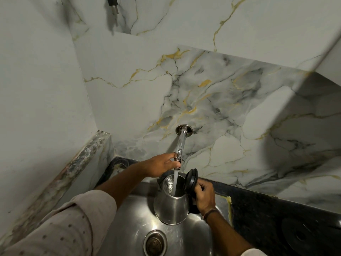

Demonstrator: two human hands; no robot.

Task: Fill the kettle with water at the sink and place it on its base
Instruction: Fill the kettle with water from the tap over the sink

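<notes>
Marble-look wall tiles behind the steel sink, and you're mid-fill: right hand gripping the kettle handle under the stream, lid flipped open, left hand pinching the tap, so next shut it off.

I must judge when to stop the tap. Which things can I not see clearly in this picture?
- Water level: head view, hidden inside the dark kettle behind the stream.
- Kettle handle: covered by the right hand.
- Tap lever: hidden by the left hand fingers.
- Kettle base: dark on the dark counter and close to the right edge.
</notes>
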